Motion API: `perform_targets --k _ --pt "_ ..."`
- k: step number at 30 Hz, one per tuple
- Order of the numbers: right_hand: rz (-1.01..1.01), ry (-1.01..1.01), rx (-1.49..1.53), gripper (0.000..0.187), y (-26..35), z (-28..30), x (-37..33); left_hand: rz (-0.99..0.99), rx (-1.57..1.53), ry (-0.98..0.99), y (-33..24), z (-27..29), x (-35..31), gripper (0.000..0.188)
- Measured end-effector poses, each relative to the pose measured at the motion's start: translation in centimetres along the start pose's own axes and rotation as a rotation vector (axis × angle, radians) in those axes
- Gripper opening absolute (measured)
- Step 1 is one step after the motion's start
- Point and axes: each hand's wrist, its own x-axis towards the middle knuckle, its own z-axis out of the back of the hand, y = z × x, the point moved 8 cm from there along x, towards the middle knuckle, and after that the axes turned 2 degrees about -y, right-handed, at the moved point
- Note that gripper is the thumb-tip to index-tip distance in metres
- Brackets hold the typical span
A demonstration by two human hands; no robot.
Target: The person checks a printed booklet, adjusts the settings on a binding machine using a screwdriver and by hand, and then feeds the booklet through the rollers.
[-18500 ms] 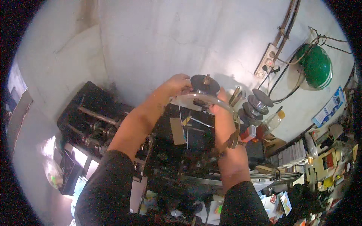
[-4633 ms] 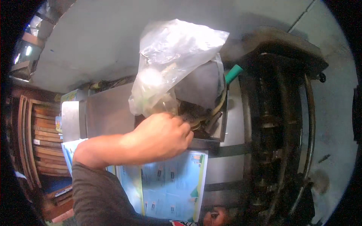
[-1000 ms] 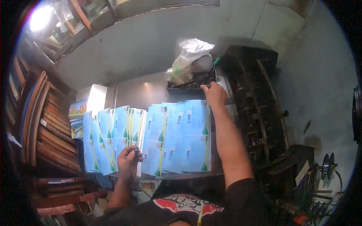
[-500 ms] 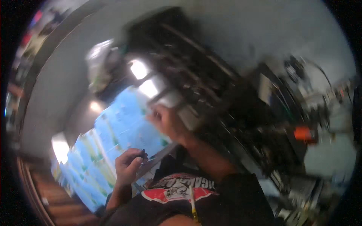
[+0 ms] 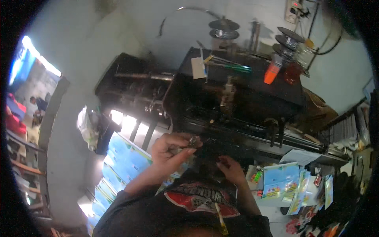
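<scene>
My left hand [image 5: 170,151] is raised before the dark machine [image 5: 233,100], its thumb and fingers pinched on a small shiny metal piece [image 5: 192,141]. The exact kind of that piece is too small to make out. Lower and to the right, my right hand [image 5: 232,170] hovers by the machine's front edge. Its thumb and forefinger are bent and a little apart, and nothing shows between them; the other fingers are partly lost in shadow. Below my left forearm lie blue printed sheets [image 5: 126,154] in overlapping layers.
On the machine's top rest an orange-tipped tube [image 5: 269,75], a pale card [image 5: 198,68] and thin tools. Black spools [image 5: 224,29] stand behind. More printed leaflets [image 5: 280,179] lie on a surface at right. A plastic bag [image 5: 87,128] hangs at left; a wall socket [image 5: 293,11] is top right.
My view has swung right, toward the machine. My left hand has risen from the sheets with the small piece. My right hand has drawn back from above the sheets to the machine's front.
</scene>
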Motion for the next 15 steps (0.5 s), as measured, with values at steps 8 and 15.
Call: perform_targets --k 8,15 --pt "0.082 -0.111 0.032 0.043 -2.4 1.9 -0.8 -0.079 -0.061 -0.021 -0.1 -2.4 1.8 0.024" --pt "0.148 -0.148 -0.015 0.037 -0.3 3.5 0.2 0.003 -0.2 -0.185 0.4 -1.0 1.3 0.02"
